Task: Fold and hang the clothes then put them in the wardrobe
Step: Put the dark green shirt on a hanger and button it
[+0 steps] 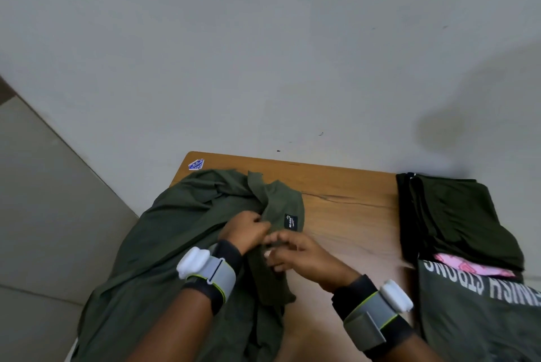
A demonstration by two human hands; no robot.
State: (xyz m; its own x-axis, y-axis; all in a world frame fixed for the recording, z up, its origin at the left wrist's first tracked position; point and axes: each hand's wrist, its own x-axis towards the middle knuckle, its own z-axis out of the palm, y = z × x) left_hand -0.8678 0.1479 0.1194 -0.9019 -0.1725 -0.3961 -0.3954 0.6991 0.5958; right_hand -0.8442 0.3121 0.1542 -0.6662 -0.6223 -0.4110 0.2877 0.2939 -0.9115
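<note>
The olive shirt [175,230] lay crumpled on the left part of the wooden table [351,215], its body spilling over the table's left edge; the left hand [247,231] gripped a fold just beside the collar, fingers curled into the cloth; the right hand [298,254] pinched the same strip of fabric, close against the left (a black label [290,221] showed just above them); folded dark clothes [456,215] sat stacked well apart at the right
</note>
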